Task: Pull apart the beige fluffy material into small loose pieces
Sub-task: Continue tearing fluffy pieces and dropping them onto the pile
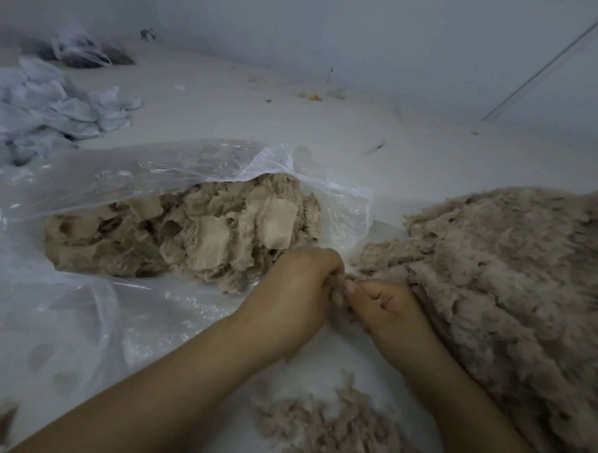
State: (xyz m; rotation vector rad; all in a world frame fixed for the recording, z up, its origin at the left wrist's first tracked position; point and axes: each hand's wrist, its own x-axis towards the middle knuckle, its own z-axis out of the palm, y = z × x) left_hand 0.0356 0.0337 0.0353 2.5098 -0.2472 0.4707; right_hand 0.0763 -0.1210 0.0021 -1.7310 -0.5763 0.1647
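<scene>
My left hand (296, 294) and my right hand (388, 310) meet in the middle of the view, both gripping one small clump of beige fluffy material (338, 296) between them. A clear plastic bag (121, 177) lies open on the left, holding beige fluffy scraps (194, 235) with flat woven backing showing. A large heap of loose beige fluff (515, 270) lies to the right, touching my right hand. More small loose pieces (336, 433) lie below my forearms.
The work surface (329, 125) is white and backs onto a pale wall. A pile of white fabric pieces (45, 112) sits at the far left, with a dark bundle in a bag (82, 50) behind it. Small yellow and dark bits (313, 97) are scattered near the back.
</scene>
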